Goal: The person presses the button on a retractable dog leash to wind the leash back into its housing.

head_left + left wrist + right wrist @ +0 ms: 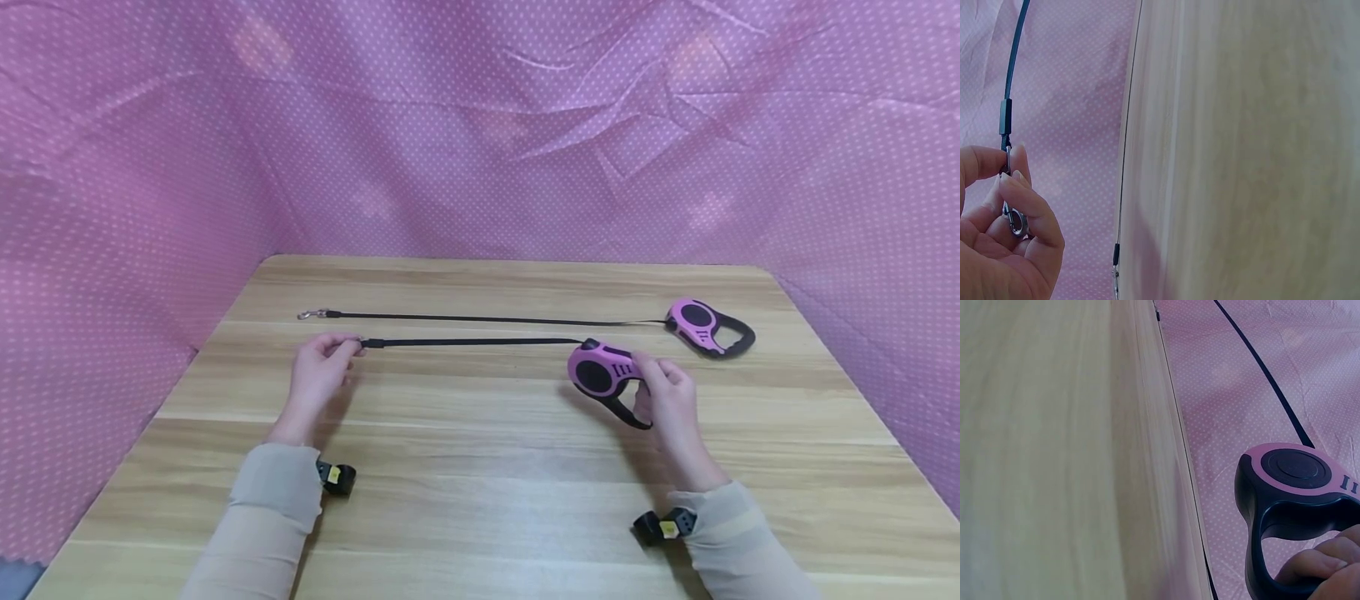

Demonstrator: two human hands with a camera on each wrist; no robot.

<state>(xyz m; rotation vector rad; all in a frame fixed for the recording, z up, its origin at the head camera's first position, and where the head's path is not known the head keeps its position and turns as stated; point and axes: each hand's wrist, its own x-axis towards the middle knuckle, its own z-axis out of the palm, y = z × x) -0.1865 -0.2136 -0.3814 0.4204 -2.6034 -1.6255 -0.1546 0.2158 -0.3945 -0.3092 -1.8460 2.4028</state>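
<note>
A pink and black retractable dog leash (pixel 595 377) is held up over the table, its black strap (pixel 472 342) drawn out nearly straight between both hands. My right hand (pixel 670 400) grips the leash case by its handle end; in the right wrist view the fingers curl through the black handle loop (pixel 1255 550). My left hand (pixel 318 375) pinches the metal snap hook (pixel 1017 222) at the strap's end between thumb and fingers. Behind it a second pink and black retractable leash (pixel 697 325) lies on the table, its strap (pixel 480 318) stretched leftward to a metal hook (pixel 311 314).
The wood-grain table (pixel 450 500) spans the space under both hands. Pink polka-dot cloth (pixel 480 167) hangs behind it and along both sides. Each wrist wears a small black camera, one on the left wrist (pixel 339 479) and one on the right (pixel 660 527).
</note>
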